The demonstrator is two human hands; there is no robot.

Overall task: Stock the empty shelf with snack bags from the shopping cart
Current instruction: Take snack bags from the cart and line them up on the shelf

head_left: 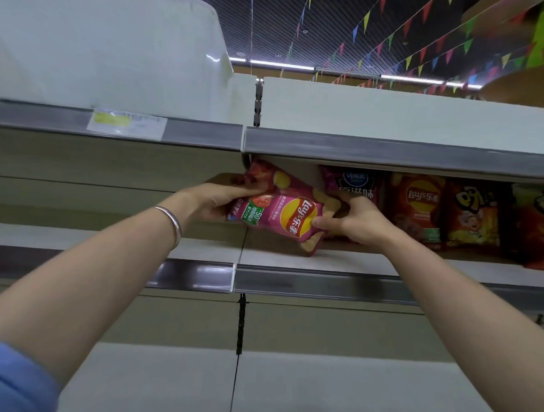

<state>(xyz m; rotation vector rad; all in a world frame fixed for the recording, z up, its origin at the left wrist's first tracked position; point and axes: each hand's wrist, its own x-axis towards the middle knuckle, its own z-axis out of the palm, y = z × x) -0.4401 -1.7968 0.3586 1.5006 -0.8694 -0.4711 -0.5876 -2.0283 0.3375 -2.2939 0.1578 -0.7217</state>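
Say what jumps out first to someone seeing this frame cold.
The pink Lay's bag, tilted on its side at centre frame, gripped at its ends by the left hand and the right hand as it goes onto the middle shelf. To its right stands a row of snack bags, among them an orange Lay's bag. Top right, strings of coloured pennants hang under the dark ceiling.

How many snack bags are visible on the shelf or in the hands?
5. A pink Lay's bag tilted in both hands; behind it a purple bag; rightward an orange Lay's bag, a cartoon bag, a red bag cut by the edge. More may be hidden.
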